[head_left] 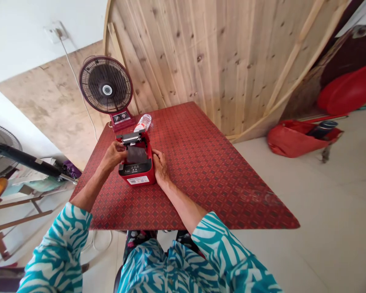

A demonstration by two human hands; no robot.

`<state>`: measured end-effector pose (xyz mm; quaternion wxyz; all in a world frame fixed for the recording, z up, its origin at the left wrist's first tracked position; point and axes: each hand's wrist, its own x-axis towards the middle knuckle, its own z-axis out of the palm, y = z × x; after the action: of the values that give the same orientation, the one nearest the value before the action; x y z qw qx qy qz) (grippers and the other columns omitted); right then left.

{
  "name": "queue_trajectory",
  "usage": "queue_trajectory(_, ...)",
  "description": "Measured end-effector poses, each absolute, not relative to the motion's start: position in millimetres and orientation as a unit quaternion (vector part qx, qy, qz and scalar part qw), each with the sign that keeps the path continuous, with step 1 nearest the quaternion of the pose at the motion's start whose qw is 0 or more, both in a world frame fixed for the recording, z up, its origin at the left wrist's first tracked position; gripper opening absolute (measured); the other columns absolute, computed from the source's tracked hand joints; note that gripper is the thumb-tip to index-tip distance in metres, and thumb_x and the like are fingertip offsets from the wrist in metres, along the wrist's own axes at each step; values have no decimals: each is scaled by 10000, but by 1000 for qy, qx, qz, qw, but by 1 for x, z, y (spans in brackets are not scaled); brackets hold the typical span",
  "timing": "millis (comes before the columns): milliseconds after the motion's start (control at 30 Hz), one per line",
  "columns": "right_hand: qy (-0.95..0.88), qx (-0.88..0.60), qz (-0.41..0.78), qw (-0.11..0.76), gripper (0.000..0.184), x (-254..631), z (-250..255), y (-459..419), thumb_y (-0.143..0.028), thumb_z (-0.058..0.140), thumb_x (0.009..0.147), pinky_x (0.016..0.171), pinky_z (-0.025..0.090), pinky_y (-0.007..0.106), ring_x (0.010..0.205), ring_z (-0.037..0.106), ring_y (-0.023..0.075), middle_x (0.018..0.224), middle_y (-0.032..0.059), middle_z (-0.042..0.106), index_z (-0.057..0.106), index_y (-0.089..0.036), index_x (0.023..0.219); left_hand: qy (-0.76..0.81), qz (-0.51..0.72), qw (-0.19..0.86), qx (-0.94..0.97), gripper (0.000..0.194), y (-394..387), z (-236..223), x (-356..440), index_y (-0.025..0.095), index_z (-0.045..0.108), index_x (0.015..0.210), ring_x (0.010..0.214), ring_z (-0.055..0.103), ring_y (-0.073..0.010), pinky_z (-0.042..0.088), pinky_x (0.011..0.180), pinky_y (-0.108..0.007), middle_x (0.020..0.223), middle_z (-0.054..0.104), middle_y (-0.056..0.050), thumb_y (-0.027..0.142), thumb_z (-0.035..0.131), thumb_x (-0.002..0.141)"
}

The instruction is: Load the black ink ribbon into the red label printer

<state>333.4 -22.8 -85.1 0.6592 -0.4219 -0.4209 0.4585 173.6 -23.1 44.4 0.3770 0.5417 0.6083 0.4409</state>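
Note:
A red and black label printer (138, 180) sits on the table near its left edge, its lid (131, 136) raised and tilted back. A dark grey flat piece (136, 155) shows inside the opening. My left hand (112, 156) is at the printer's left side, its fingers bent and pressed together at the opening; what they pinch is too small to make out. Against the right side of the printer lies my right hand (160, 167), fingers curled along the casing and steadying it. A clear plastic bottle (143, 122) lies just behind the printer.
A dark red desk fan (106, 89) stands at the back left of the red patterned table (207, 175). Wooden boards (201, 57) lean behind it. On the floor to the right rests a red bag (288, 140) with a dark bottle (323, 129). Another fan (3, 142) stands left.

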Motion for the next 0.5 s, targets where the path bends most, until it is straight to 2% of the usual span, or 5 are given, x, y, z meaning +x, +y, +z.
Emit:
queue_trajectory(67, -420, -421, 457, 661, 322, 334, -85, -23, -397, 508, 865, 1093, 455, 423, 1147, 603, 218, 1134, 46, 701, 714, -259, 1070, 609, 434, 403, 527, 473, -31, 47, 163, 182, 576, 815, 467, 575, -114, 390, 427, -185, 603, 661, 41, 168, 862, 438)
queue_trajectory(200, -416, -421, 462, 661, 337, 336, -86, -24, -426, 513, 858, 1088, 460, 430, 1143, 612, 223, 1129, 49, 701, 710, -258, 1073, 559, 503, 431, 499, 558, -38, 53, 127, 184, 668, 970, 566, 637, -136, 488, 497, -222, 797, 750, -11, 243, 893, 463)
queue_trajectory(333, -403, -423, 462, 668, 347, 337, -90, -23, -447, 531, 836, 1072, 461, 445, 1117, 624, 233, 1098, 49, 706, 716, -254, 1057, 555, 588, 391, 440, 490, -34, 42, 76, 203, 674, 894, 553, 610, -132, 478, 496, -225, 710, 713, 7, 285, 909, 472)
queue_trajectory(500, -396, -422, 468, 668, 343, 339, -96, -23, -458, 551, 848, 1065, 454, 459, 1106, 624, 234, 1097, 40, 712, 720, -264, 1076, 603, 530, 341, 490, 474, -23, 0, 36, 167, 691, 850, 667, 633, -170, 479, 600, -261, 725, 719, -33, 311, 914, 457)
